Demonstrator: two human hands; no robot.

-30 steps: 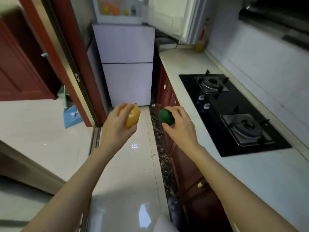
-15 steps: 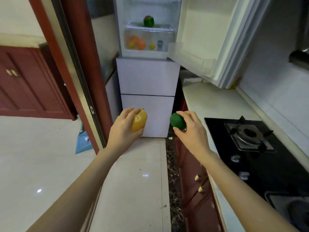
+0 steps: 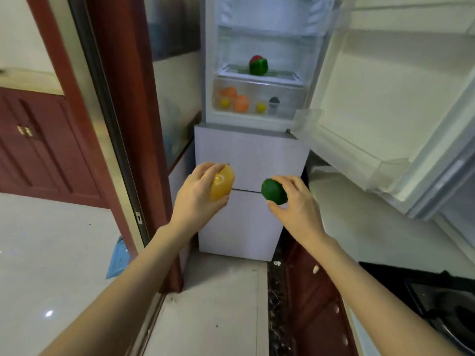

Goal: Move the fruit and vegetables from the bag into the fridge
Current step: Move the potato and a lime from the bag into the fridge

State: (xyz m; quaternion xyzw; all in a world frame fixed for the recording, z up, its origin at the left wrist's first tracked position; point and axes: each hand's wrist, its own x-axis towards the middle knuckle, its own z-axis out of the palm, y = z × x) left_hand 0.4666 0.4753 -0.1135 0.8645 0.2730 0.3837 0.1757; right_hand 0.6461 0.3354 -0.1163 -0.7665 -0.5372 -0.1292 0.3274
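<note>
My left hand (image 3: 195,199) grips a yellow-orange fruit (image 3: 222,182). My right hand (image 3: 295,204) holds a small dark green fruit (image 3: 274,191). Both hands are out in front of the white fridge (image 3: 250,155), level with its closed lower doors. The top compartment stands open. A green pepper (image 3: 258,66) sits on its glass shelf with something red behind it. Below, the clear drawer (image 3: 288,98) holds orange fruits (image 3: 237,100) and small yellow ones (image 3: 261,107). No bag is in view.
The open fridge door (image 3: 380,104) swings out to the right above the white counter (image 3: 365,222). A black hob (image 3: 437,299) lies at the lower right. A red door frame (image 3: 133,140) stands close on the left. A blue dustpan (image 3: 118,258) lies on the floor.
The view has moved closer to the fridge and tilted up, so the open top compartment now fills the upper frame. Both hands still hold their fruits, carried forward.
</note>
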